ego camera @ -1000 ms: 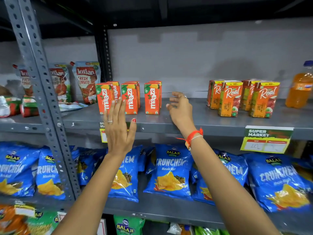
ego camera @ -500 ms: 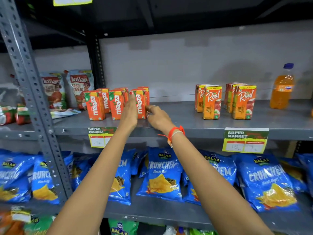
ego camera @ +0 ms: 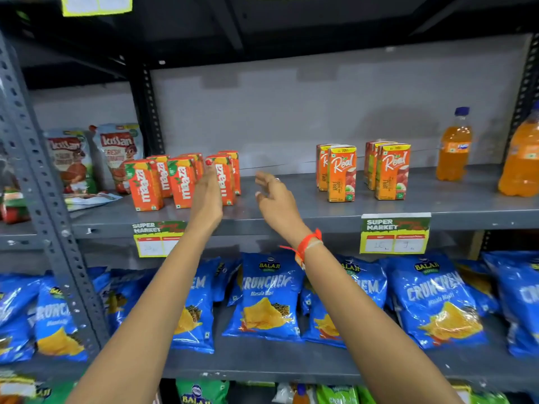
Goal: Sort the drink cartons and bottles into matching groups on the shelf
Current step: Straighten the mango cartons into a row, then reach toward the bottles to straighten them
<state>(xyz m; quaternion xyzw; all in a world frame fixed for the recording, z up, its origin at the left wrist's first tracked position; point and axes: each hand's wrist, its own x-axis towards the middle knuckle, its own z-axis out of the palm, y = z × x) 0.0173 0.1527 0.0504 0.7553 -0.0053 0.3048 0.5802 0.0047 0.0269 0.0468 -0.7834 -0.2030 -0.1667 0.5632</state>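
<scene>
Several orange Maaza cartons (ego camera: 145, 185) stand in a tight group at the left of the grey shelf (ego camera: 291, 212). My left hand (ego camera: 207, 196) is flat and upright in front of the rightmost Maaza carton (ego camera: 226, 182), fingertips at its top; I cannot tell if it touches. My right hand (ego camera: 275, 198) hovers just right of that group, fingers spread, holding nothing. Several Real apple cartons (ego camera: 341, 173) stand in two pairs at the right. Two orange drink bottles (ego camera: 454, 145) (ego camera: 522, 158) stand at the far right.
Kissan tomato pouches (ego camera: 118, 153) lean at the back left beyond a perforated steel upright (ego camera: 38, 182). Price tags (ego camera: 394, 233) hang from the shelf lip. Blue Crunchex snack bags (ego camera: 269, 295) fill the shelf below. Bare shelf lies between the two carton groups.
My right hand has drawn back from the rightmost Maaza carton and opened its fingers. My left hand stays at the carton front. The view has tilted slightly upward and right.
</scene>
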